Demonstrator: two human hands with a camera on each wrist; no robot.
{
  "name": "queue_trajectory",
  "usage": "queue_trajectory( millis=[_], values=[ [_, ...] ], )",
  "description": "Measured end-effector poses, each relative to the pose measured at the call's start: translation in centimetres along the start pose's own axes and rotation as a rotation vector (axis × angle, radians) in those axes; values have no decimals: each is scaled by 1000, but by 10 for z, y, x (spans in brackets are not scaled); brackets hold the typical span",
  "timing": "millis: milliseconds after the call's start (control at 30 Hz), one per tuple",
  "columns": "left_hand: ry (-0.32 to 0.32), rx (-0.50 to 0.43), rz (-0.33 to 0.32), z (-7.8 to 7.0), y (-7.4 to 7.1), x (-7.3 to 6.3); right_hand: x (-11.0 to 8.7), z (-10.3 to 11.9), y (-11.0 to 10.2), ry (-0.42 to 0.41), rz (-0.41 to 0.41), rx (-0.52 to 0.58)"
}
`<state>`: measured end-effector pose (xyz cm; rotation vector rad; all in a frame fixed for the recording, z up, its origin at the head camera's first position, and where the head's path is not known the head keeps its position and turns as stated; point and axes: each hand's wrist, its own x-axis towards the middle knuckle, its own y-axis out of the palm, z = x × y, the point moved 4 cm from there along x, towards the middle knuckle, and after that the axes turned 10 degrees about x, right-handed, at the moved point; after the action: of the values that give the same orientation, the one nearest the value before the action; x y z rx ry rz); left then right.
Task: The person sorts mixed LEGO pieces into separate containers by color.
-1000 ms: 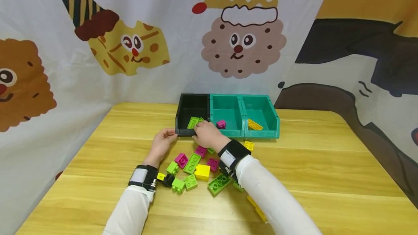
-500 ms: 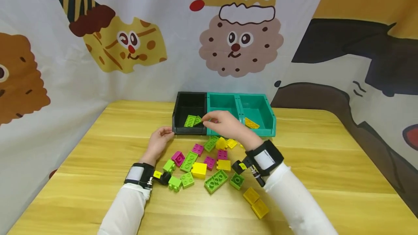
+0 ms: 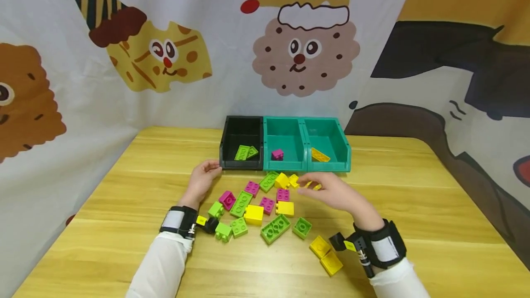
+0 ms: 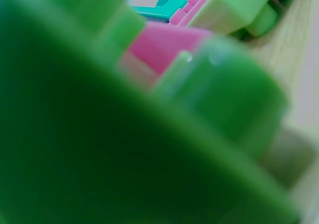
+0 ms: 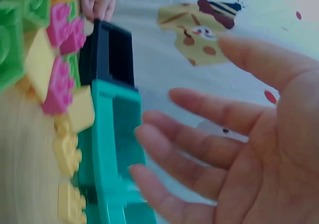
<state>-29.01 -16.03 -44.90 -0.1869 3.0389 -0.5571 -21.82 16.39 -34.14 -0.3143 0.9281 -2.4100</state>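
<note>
My right hand (image 3: 333, 192) hovers over the table in front of the teal bins, near small yellow bricks (image 3: 293, 180). Its fingers are spread and hold nothing, as the right wrist view confirms. With relaxed fingertips, my left hand (image 3: 201, 182) touches the front left corner of the black bin (image 3: 242, 165). Green bricks (image 3: 242, 152) lie inside that bin. A pink brick (image 3: 278, 154) sits in the middle teal bin (image 3: 285, 165), and a yellow brick (image 3: 320, 155) in the right teal bin (image 3: 331, 166). A blurred green brick (image 4: 89, 144) fills most of the left wrist view.
Loose green, pink and yellow bricks lie between my forearms, among them a large yellow brick (image 3: 254, 214) and a long green one (image 3: 275, 229). Two yellow bricks (image 3: 331, 262) lie nearest me, by the right wrist camera. A printed cloth (image 3: 174, 109) hangs behind the wooden table (image 3: 414, 206).
From the black bin my right hand has moved right and toward me, letting go of a small green brick, which now lies in that bin. My left hand stays at the bin's corner.
</note>
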Motion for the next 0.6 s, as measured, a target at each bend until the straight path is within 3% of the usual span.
queue_trajectory(
  millis=[167,267,500,600],
  values=[
    [-8,1,0,-1,1,0,-19,-16,-3,89,35,-65],
    [-5,-6,-2,-2,1,0,-26,-20,0,153,97,-125],
    [-3,-4,-2,-3,1,-3,-40,-29,28,516,290,-115],
    [-7,-7,-5,-2,1,-3,-41,-30,38,574,307,-120]
  ],
)
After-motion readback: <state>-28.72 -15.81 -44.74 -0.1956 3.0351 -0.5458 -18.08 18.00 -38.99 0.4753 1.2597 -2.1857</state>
